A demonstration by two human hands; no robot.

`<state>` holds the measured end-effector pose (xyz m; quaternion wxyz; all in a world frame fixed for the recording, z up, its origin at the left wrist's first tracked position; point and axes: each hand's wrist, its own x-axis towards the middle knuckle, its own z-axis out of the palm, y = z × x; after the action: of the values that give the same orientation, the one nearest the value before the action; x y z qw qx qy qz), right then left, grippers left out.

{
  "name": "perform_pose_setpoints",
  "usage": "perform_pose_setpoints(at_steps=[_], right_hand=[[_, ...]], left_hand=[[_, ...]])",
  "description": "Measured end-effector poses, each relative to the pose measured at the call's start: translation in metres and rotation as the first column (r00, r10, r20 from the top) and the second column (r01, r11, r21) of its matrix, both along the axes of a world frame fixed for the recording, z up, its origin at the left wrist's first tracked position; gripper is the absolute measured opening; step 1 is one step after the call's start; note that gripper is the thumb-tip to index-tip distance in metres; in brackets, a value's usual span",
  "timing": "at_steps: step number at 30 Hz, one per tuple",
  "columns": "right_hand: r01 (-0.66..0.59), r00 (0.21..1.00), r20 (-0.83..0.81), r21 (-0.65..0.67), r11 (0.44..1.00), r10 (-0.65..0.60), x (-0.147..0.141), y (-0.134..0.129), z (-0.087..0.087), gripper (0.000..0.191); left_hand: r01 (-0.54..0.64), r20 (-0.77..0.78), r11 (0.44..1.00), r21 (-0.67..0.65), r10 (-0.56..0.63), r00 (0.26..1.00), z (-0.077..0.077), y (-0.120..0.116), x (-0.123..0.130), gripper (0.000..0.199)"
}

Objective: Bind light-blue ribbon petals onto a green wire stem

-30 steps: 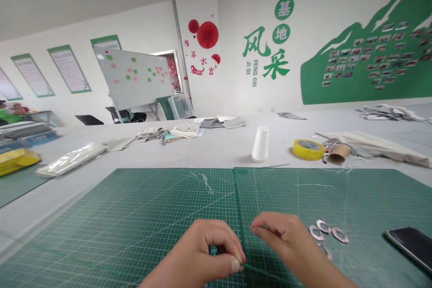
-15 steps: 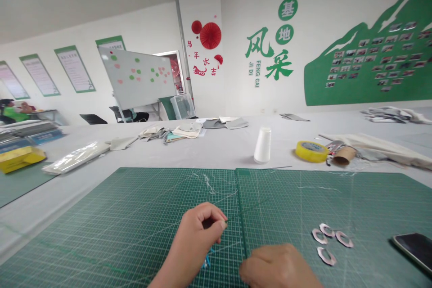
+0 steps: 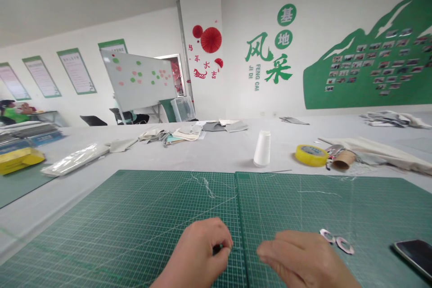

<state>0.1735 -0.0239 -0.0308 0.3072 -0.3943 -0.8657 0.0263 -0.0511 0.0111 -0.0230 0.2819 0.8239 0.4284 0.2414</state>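
Since the 2 visible pink rings (image 3: pixel 351 250) on the cutting mat (image 3: pixel 286 211), beside the right hand (image 3: pixel 302 255), look light and flimsy, a rim pinch should suit. The left hand (image 3: pixel 200 249) is pinched, any contents hidden; the right one's grip I cannot tell.

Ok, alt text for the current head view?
A person's left hand, pinched closed, and right hand are above gridded green cutting mats. Pinkish rings and a smartphone lie at right; beyond are a white thread cone and yellow tape roll.
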Motion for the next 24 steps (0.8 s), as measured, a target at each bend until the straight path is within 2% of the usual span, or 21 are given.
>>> perform_pose_setpoints(at_steps=[9, 13, 15, 18, 22, 24], right_hand=[[-0.023, 0.996, -0.085, -0.183, 0.983, 0.007, 0.008, 0.013, 0.001, 0.023], [-0.032, 0.993, -0.122, -0.288, 0.957, -0.004, 0.008, 0.016, 0.002, 0.021], [-0.033, 0.989, -0.149, -0.334, 0.942, -0.018, 0.006, 0.017, 0.001, 0.022], [-0.015, 0.987, -0.154, -0.389, 0.921, -0.049, 0.0, 0.019, -0.005, 0.027], [0.006, 0.988, -0.133, -0.447, 0.894, -0.073, -0.011, 0.022, -0.018, 0.026], [0.023, 0.988, -0.124, -0.489, 0.872, -0.095, -0.017, 0.022, -0.024, 0.022]], left_hand=[[0.238, -0.025, 0.966, -0.102, -0.241, 0.97, 0.008, -0.004, -0.005, 0.024], [0.332, 0.075, 0.922, -0.198, -0.323, 0.943, 0.017, -0.006, -0.006, 0.024], [0.382, 0.149, 0.887, -0.26, -0.354, 0.923, 0.021, -0.006, -0.007, 0.019], [0.406, 0.231, 0.871, -0.278, -0.349, 0.908, 0.024, -0.006, -0.007, 0.013], [0.319, 0.342, 0.904, -0.285, -0.215, 0.915, 0.022, -0.008, -0.007, 0.011], [0.306, 0.414, 0.886, -0.349, -0.147, 0.898, 0.018, -0.008, -0.004, 0.012]])
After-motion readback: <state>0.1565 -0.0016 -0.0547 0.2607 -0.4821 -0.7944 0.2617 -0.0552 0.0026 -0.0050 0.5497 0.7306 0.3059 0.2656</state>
